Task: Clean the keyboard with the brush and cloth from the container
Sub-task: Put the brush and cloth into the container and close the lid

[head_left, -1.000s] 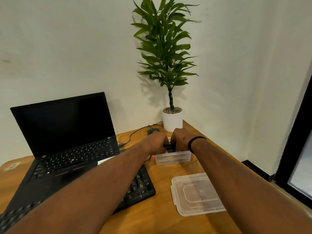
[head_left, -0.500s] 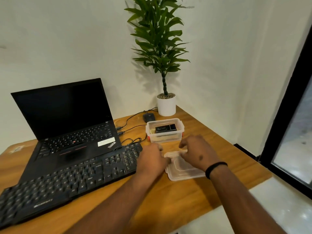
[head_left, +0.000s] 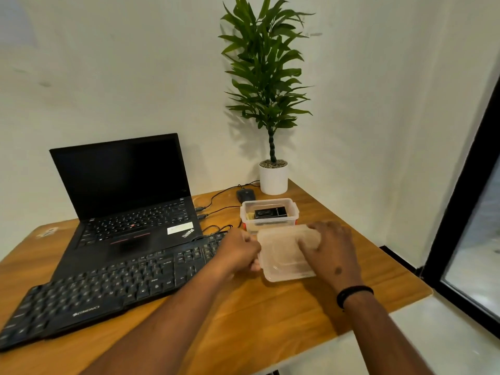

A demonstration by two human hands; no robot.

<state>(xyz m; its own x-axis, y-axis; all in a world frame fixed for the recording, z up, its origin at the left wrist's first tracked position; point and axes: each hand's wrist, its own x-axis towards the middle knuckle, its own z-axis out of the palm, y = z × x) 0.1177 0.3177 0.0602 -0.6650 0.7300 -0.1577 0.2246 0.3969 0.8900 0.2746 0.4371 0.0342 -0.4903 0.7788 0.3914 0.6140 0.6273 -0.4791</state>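
Nearest me, both forearms reach across the wooden tabletop [head_left: 257, 315]. My left hand [head_left: 238, 251] grips the left edge of the clear lid [head_left: 281, 253], its fingers curled round the rim. My right hand [head_left: 331, 249] holds the lid's right side, fingers [head_left: 307, 243] curled over its top face; a black band [head_left: 354, 292] circles that wrist. The lid is tilted, its far edge raised, its near edge low over the tabletop; I cannot tell whether it touches the wood.

To the left, the black keyboard [head_left: 108, 288] lies flat and slanted, its right end just beside my left hand. Behind the keyboard stands the open laptop [head_left: 130, 201], screen dark.

Just beyond the lid sits the clear container [head_left: 269, 213], open, with a black object [head_left: 270, 213] lying inside; brush and cloth cannot be told apart there. Cables [head_left: 216, 209] run between laptop and container. Farther back lie a dark mouse [head_left: 245, 195] and a white pot [head_left: 273, 178] holding a green plant [head_left: 266, 77], near the corner of the walls.
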